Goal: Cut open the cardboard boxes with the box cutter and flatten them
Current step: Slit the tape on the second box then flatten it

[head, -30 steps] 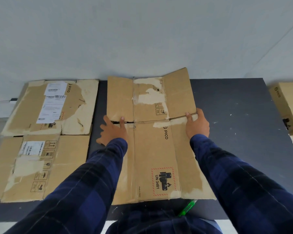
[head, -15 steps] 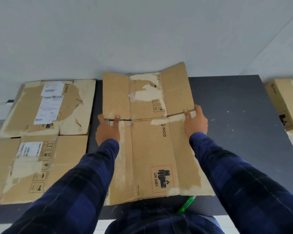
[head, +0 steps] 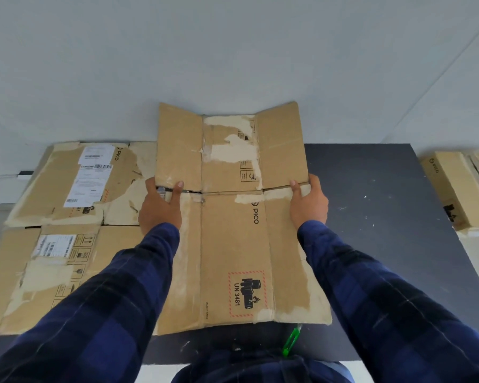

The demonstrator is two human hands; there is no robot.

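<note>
Wall: plain light grey, smooth.
Table [head: 371, 217]: dark matte slab, flecked with white specks and scuffs.
Centre sheet [head: 233, 244]: brown corrugated cardboard box, cut open and spread flat. It has long fold creases, pale patches where the top ply is torn off, PICO print and a red-dashed UN 3481 label. The near half sits low over the table. The far half angles up across the wall, outer flaps bent inward, and its left flap overlaps the far left sheet.
Left side: two more flattened sheets. The far one [head: 67, 189] carries white shipping labels and heavy peel damage. The near one [head: 25, 272] has handling symbols and a small label.
Right edge: a long PICO box [head: 451, 189], not flattened, sitting off the table's right side.
Sleeves: dark blue plaid fabric.
Left hand [head: 161, 208]: clamped on the centre sheet's left edge at the cross slit, thumb on top, fingers wrapped round the edge.
Right hand [head: 309, 205]: same grip on the right edge at the same crease, thumb on top, fingers round the side.
So the sheet spans between both hands, held at mid-length.
Box cutter [head: 291, 341]: green plastic and slim. It lies on the table at the near edge, just beside the sheet's near right corner, well apart from both hands.
</note>
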